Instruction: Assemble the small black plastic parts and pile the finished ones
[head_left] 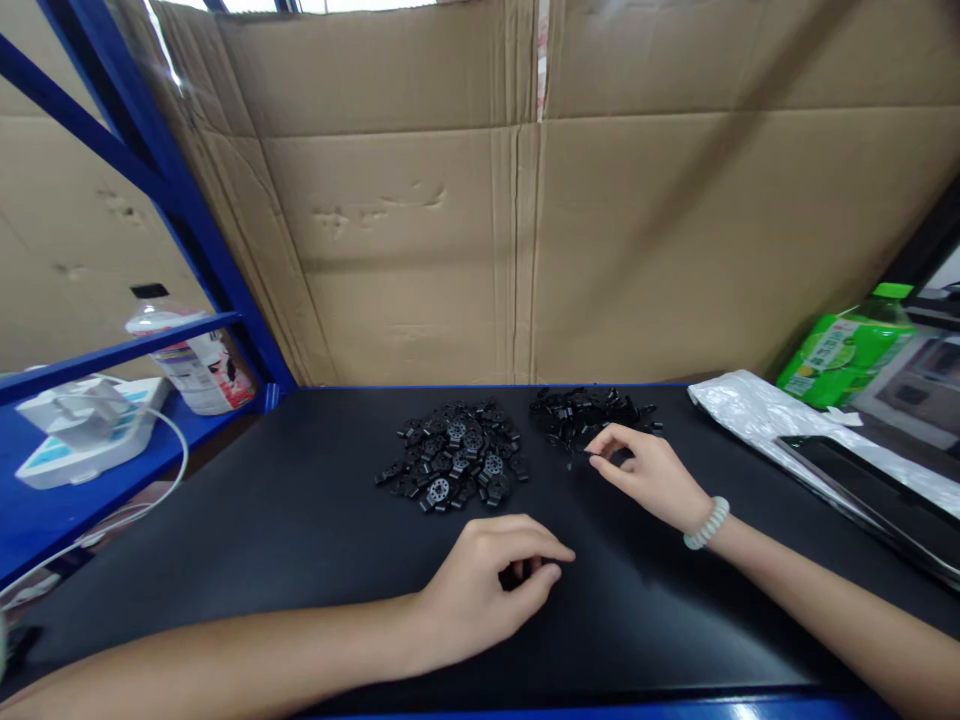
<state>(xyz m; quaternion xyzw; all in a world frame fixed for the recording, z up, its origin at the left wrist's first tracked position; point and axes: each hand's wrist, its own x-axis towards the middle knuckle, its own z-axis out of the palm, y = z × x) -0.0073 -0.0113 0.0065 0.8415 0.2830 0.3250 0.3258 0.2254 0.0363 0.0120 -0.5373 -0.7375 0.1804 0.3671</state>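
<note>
- I see the left hand nearest, over the black tabletop, thumb and forefinger slightly apart, nothing visible between.
- Farther right, the right hand has thumb and forefinger nearly meeting; I can't tell whether they pinch anything.
- Left of it, perforated black discs look light, stiff; I'd grip rims.
- Far right, glossy black pieces look thin, slippery; I'd pinch edges.

Left hand: inner fingers partly hidden behind thumb; cannot tell whether anything is held. Right hand: dark sliver at fingertips, too small to identify; grip uncertain. Black heap just beyond right hand: outlines merge. Disc heap beyond left hand: lower pieces covered. Dark panel, right of right hand: cut off by edge.
</note>
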